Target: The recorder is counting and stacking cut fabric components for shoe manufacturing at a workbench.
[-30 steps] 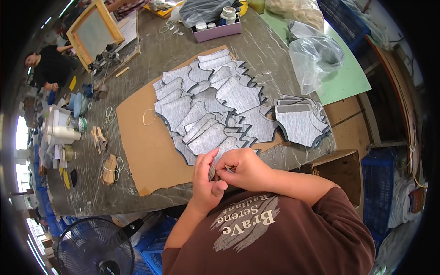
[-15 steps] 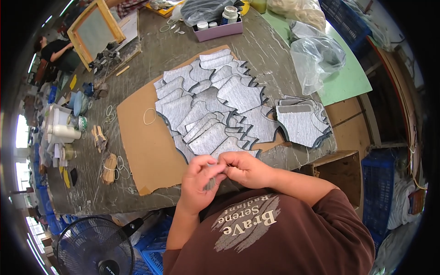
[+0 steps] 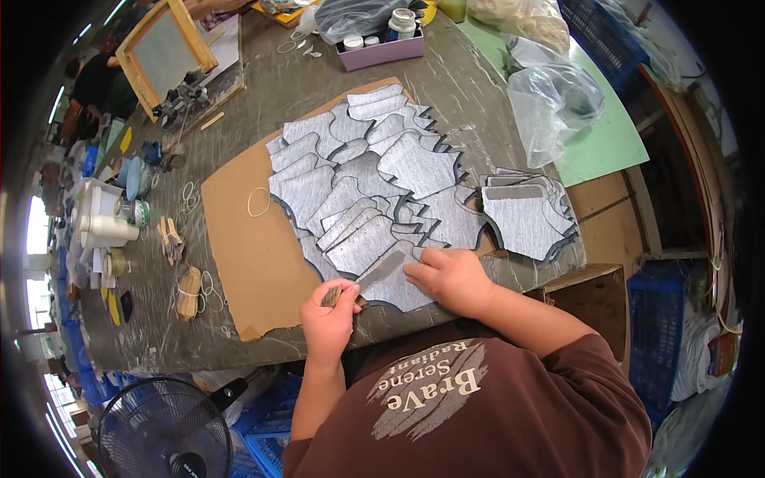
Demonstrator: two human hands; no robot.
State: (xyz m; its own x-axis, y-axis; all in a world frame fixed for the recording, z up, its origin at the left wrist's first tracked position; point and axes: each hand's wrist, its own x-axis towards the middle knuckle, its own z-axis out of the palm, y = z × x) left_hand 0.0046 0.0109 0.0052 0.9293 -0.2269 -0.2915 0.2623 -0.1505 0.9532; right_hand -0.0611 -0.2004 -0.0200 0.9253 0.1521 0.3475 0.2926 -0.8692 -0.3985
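Close in front of me lies a light grey cut fabric piece [image 3: 406, 296] with a dark edge. A dark grey strip [image 3: 389, 266] slants across it. My left hand [image 3: 328, 319] is closed round a small bundle of brownish strips [image 3: 332, 296], its thumb and finger at the strip's lower end. The fingers of my right hand [image 3: 454, 280] are drawn together on the piece's right part, beside the strip's upper end. Beyond both hands, many similar grey pieces [image 3: 418, 163] overlap on a brown cardboard sheet [image 3: 239, 239].
At the right table edge sits a stack of grey pieces [image 3: 522, 223], the top one bearing a dark strip. Banded strip bundles [image 3: 189, 293] and rubber bands lie left. A purple box [image 3: 382, 54] of bottles stands at the back. A fan [image 3: 163, 430] stands lower left.
My hands, together before, have moved apart: left down and leftward, right to the right. The dark strip now shows on the nearest piece, which has come closer to me.
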